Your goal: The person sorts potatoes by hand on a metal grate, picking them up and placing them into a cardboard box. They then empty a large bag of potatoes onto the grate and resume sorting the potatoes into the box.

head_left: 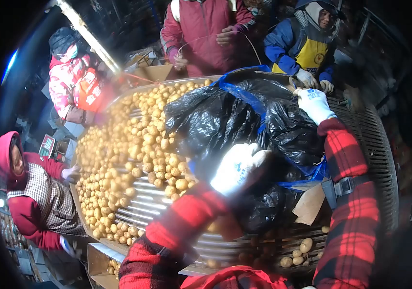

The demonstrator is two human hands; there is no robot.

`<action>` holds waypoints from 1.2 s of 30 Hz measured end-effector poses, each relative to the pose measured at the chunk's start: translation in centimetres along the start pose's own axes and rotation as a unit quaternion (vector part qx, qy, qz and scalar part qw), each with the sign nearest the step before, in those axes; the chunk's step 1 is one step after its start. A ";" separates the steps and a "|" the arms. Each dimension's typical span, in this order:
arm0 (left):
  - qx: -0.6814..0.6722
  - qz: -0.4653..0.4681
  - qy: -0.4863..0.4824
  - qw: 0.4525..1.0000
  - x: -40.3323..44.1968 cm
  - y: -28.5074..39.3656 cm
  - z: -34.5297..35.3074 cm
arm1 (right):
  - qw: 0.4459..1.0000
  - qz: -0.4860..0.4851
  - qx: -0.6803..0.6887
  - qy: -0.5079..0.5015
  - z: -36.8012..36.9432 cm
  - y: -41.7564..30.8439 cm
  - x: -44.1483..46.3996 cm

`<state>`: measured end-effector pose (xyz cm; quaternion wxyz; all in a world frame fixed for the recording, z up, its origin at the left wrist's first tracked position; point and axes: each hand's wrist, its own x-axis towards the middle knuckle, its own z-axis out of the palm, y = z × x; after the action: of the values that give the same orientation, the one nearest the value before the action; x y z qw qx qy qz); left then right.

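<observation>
My left hand (pixel 238 168), in a white glove, is over the near left part of the black plastic bags (pixel 215 115); its fingers are bent, and whether they grip the plastic is unclear. Farther off, my right hand (pixel 314 103), also gloved in white, reaches the far right edge of the bags, its fingers closed on something small that I cannot make out. Blue strapping (pixel 247 96) runs over the black plastic. Pale round potatoes (pixel 114 188) cover the left side of the slatted table (pixel 141 204).
Co-workers stand around: two at the left (pixel 47 197) (pixel 78 86), one at the back centre (pixel 206 38), one at the back right (pixel 307 43) with gloved hands near my right hand. A cardboard piece (pixel 309 204) and loose potatoes (pixel 306 245) lie near my right arm.
</observation>
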<state>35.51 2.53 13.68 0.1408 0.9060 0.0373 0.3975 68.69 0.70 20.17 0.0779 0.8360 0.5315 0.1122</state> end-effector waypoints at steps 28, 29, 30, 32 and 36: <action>0.069 -0.192 -0.360 0.910 21.6 -7.4 7.4 | 0.839 0.036 0.466 0.280 4.0 -0.5 -0.8; 0.072 -0.194 -0.327 0.922 20.9 -8.3 8.1 | 0.834 0.026 0.478 0.276 3.9 -0.8 -0.8; 0.076 -0.196 -0.292 0.933 20.1 -9.2 8.5 | 0.829 0.028 0.485 0.277 3.5 -1.2 -0.5; 0.057 -0.182 -0.266 0.945 19.0 -10.2 8.4 | 0.906 -0.022 0.346 0.244 2.9 -0.9 0.3; 0.019 -0.187 -0.246 0.951 18.8 -9.6 8.6 | 0.962 0.008 0.259 0.082 1.7 -0.2 1.2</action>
<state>55.01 13.19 18.79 0.2002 0.9549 0.1776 0.1285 69.47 1.87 18.56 -0.1863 0.8197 0.5402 0.0391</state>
